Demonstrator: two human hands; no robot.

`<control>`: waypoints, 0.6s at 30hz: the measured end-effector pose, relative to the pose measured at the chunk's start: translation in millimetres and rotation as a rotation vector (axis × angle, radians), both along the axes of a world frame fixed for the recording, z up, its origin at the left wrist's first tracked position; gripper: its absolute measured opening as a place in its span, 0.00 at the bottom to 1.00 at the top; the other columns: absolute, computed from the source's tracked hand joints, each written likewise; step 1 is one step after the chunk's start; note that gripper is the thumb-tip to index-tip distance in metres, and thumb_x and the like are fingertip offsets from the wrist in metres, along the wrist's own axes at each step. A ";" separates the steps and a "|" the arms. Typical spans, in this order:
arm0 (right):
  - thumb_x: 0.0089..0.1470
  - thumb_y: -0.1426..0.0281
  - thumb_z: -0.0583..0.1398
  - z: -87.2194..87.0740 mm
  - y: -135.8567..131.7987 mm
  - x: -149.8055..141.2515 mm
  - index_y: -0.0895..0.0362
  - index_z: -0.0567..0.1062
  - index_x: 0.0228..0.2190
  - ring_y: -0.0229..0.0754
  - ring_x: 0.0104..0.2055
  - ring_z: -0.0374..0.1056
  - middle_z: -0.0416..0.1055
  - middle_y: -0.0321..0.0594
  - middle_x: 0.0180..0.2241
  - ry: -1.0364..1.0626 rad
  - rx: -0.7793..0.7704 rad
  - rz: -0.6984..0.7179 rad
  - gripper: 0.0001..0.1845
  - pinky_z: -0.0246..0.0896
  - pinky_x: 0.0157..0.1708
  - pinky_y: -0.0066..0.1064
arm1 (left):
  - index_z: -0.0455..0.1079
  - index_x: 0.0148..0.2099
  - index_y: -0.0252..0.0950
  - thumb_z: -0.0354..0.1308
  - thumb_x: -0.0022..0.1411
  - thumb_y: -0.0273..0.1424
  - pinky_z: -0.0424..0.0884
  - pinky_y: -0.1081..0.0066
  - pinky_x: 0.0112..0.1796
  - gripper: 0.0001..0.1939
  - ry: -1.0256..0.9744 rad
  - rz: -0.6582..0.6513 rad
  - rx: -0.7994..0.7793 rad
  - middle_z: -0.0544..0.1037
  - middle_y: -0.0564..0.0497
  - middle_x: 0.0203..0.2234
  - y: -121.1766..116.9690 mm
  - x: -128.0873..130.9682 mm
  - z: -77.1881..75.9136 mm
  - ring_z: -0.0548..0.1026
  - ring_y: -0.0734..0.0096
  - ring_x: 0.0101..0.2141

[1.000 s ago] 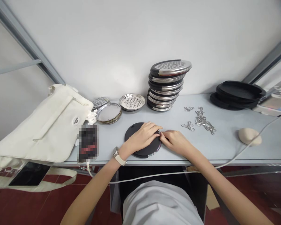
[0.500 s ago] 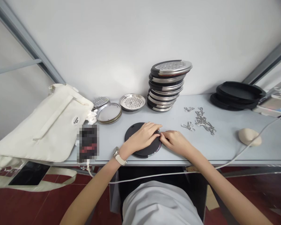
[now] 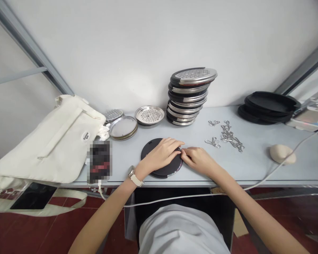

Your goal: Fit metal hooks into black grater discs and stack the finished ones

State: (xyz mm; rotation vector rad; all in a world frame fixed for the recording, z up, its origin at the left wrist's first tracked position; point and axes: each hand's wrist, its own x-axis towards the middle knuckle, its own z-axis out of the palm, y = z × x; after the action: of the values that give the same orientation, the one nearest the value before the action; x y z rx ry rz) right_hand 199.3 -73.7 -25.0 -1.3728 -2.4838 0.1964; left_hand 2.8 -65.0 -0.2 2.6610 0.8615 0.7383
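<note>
Head view: black disc [image 3: 151,145] lies under the hands [image 3: 160,155].

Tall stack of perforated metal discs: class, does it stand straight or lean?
Leaning: the stack shifts rightward as it rises, its top disc overhanging the bottom one.

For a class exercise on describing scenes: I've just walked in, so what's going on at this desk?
A person sits at a pale desk. Their left hand lies on a round black disc, while their right hand pinches at its rim. Behind stands a stack of steel-rimmed perforated discs, with a pile of metal clips to the right.
</note>
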 end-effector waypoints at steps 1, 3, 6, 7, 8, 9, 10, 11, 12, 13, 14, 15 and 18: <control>0.64 0.69 0.48 0.1 0.0 0.0 0.57 0.69 0.21 0.37 0.21 0.63 0.73 0.41 0.21 -0.001 -0.001 -0.001 0.21 0.45 0.27 0.30 | 0.63 0.56 0.36 0.50 0.70 0.27 0.64 0.62 0.53 0.13 0.000 -0.002 -0.004 0.73 0.46 0.48 0.2 0.0 0.0 0.70 0.63 0.50; 0.64 0.69 0.48 0.1 0.1 -0.2 0.57 0.70 0.21 0.37 0.21 0.63 0.73 0.41 0.21 -0.007 -0.004 -0.003 0.21 0.45 0.27 0.30 | 0.63 0.56 0.36 0.49 0.70 0.28 0.64 0.61 0.53 0.13 -0.007 -0.008 -0.013 0.73 0.46 0.48 0.5 -0.2 0.0 0.70 0.62 0.50; 0.64 0.69 0.48 0.1 0.0 -0.5 0.57 0.70 0.21 0.37 0.21 0.64 0.73 0.41 0.21 -0.014 -0.014 -0.004 0.21 0.45 0.27 0.30 | 0.63 0.56 0.38 0.49 0.71 0.27 0.65 0.60 0.52 0.14 -0.022 -0.023 -0.025 0.74 0.47 0.48 0.6 -0.6 0.1 0.71 0.62 0.50; 0.64 0.69 0.48 0.0 -0.2 -0.5 0.57 0.70 0.21 0.38 0.22 0.64 0.73 0.41 0.21 -0.015 -0.015 -0.005 0.21 0.45 0.27 0.30 | 0.63 0.56 0.38 0.49 0.71 0.27 0.65 0.60 0.52 0.14 -0.025 -0.029 -0.026 0.74 0.47 0.48 0.5 -0.7 0.3 0.71 0.63 0.50; 0.64 0.69 0.48 -0.2 -0.4 -0.5 0.57 0.70 0.21 0.38 0.22 0.64 0.74 0.41 0.21 -0.016 -0.015 -0.005 0.21 0.45 0.27 0.30 | 0.64 0.56 0.38 0.49 0.70 0.27 0.65 0.60 0.52 0.14 -0.027 -0.034 -0.025 0.74 0.46 0.49 0.3 -0.8 0.5 0.71 0.63 0.50; 0.64 0.69 0.48 -0.4 -0.6 -0.5 0.57 0.70 0.21 0.38 0.22 0.65 0.74 0.42 0.22 -0.016 -0.012 -0.004 0.21 0.45 0.27 0.30 | 0.64 0.56 0.37 0.49 0.70 0.26 0.64 0.61 0.52 0.14 -0.027 -0.036 -0.024 0.74 0.46 0.49 0.1 -0.8 0.8 0.71 0.63 0.50; 0.64 0.69 0.48 -0.6 -0.7 -0.4 0.57 0.71 0.22 0.38 0.22 0.65 0.74 0.42 0.22 -0.017 -0.009 -0.003 0.21 0.45 0.27 0.31 | 0.64 0.56 0.36 0.49 0.70 0.26 0.64 0.61 0.52 0.14 -0.026 -0.038 -0.024 0.74 0.46 0.49 -0.1 -0.7 1.2 0.71 0.63 0.50; 0.64 0.69 0.48 -0.8 -0.8 -0.3 0.57 0.71 0.22 0.38 0.22 0.65 0.74 0.42 0.22 -0.019 -0.007 0.000 0.21 0.46 0.27 0.31 | 0.64 0.56 0.36 0.49 0.70 0.26 0.64 0.62 0.52 0.14 -0.026 -0.041 -0.026 0.74 0.46 0.49 -0.4 -0.5 1.7 0.71 0.64 0.51; 0.64 0.69 0.48 -1.0 -0.7 -0.3 0.57 0.71 0.22 0.38 0.22 0.65 0.74 0.42 0.22 -0.021 -0.005 0.003 0.21 0.46 0.27 0.31 | 0.64 0.56 0.36 0.48 0.70 0.25 0.64 0.62 0.52 0.14 -0.025 -0.044 -0.030 0.74 0.46 0.49 -0.6 -0.3 2.2 0.70 0.64 0.51; 0.64 0.69 0.48 -1.1 -0.5 -0.3 0.57 0.71 0.22 0.38 0.22 0.66 0.74 0.42 0.22 -0.024 -0.003 0.003 0.21 0.46 0.27 0.31 | 0.64 0.56 0.35 0.48 0.70 0.25 0.64 0.63 0.52 0.13 -0.025 -0.048 -0.034 0.74 0.46 0.49 -0.8 -0.1 2.6 0.70 0.64 0.51; 0.64 0.69 0.48 -1.2 -0.3 -0.4 0.57 0.71 0.22 0.38 0.22 0.66 0.74 0.42 0.22 -0.026 -0.003 0.003 0.21 0.46 0.27 0.31 | 0.64 0.56 0.35 0.48 0.70 0.25 0.65 0.63 0.52 0.13 -0.025 -0.051 -0.038 0.74 0.46 0.49 -1.0 0.1 3.1 0.70 0.64 0.51; 0.63 0.69 0.48 -1.2 -0.1 -0.5 0.57 0.71 0.22 0.38 0.22 0.66 0.75 0.42 0.22 -0.027 -0.002 0.002 0.21 0.46 0.27 0.31 | 0.64 0.55 0.35 0.48 0.70 0.25 0.65 0.63 0.52 0.13 -0.026 -0.054 -0.041 0.74 0.46 0.49 -1.1 0.3 3.4 0.70 0.65 0.51; 0.64 0.70 0.48 -1.0 0.1 -1.1 0.57 0.72 0.22 0.38 0.23 0.66 0.75 0.42 0.23 -0.030 -0.003 -0.002 0.21 0.46 0.28 0.31 | 0.64 0.55 0.35 0.48 0.70 0.25 0.65 0.63 0.53 0.13 -0.033 -0.052 -0.046 0.74 0.46 0.49 -1.4 0.5 3.5 0.70 0.64 0.51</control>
State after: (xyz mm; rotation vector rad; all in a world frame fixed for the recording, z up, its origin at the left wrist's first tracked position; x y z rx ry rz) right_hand 198.2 -73.6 -26.0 -1.3890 -2.5078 0.1801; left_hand 3.3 -66.4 3.4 2.6122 0.7877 0.7391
